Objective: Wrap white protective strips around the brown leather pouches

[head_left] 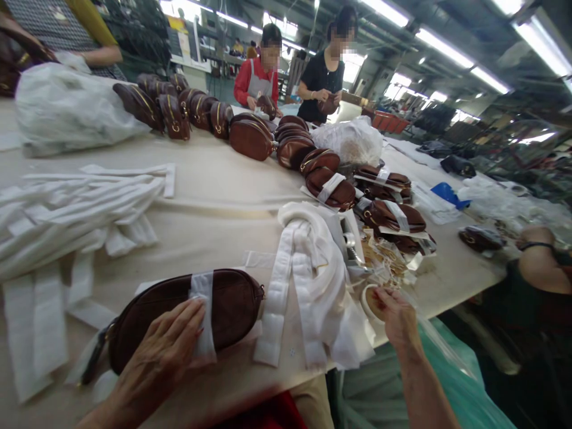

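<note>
A dark brown leather pouch with a zip lies on the table in front of me, a white wrapping strip around its middle. My left hand rests on the pouch and strip, fingers stretched out nearly flat. Off to the right, near the table's edge, my right hand has its fingers curled against a roll of tape, gripping its right side. Between my hands hangs a bundle of white strips. The pouch's lower left part is partly behind my left hand.
Many loose white strips spread over the left. Brown pouches stand in a row at the back; banded ones are stacked at right. Small metal-coloured parts lie beyond the tape. Two people work across the table; others sit at both sides.
</note>
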A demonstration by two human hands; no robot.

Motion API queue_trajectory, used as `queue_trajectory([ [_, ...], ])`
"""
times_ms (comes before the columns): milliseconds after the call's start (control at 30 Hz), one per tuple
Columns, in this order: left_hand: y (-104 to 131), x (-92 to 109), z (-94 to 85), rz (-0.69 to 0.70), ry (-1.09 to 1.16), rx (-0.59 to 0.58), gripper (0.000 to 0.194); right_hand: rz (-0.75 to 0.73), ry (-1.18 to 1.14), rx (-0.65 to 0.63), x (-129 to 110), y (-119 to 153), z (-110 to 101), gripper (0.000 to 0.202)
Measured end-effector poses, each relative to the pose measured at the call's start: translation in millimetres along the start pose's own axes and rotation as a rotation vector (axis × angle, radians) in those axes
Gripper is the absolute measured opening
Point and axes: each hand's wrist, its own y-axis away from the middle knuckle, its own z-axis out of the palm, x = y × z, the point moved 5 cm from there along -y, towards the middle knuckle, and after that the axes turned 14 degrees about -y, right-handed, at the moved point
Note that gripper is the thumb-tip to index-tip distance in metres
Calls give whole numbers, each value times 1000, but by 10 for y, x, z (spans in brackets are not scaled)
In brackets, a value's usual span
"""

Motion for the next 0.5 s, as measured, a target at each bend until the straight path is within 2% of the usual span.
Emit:
queue_trajectory([
  [133, -4, 1, -4, -5, 13, -1, 33, 26, 217, -23, 6, -52, 57, 35],
  [267, 31, 7, 40, -39, 31, -14, 32, -18, 443, 28, -173, -83, 7, 22],
  [333, 42, 17, 48, -70, 39, -35, 32, -65, 595, -14, -277, -28, -3, 19],
  [400, 40, 30, 33, -112, 48, -72, 32, -150, 743, -190, -369, 74, 94, 22],
  [500, 9, 55, -18, -137, 54, -116, 32, -314, 778, -605, -529, 325, 490, 28],
])
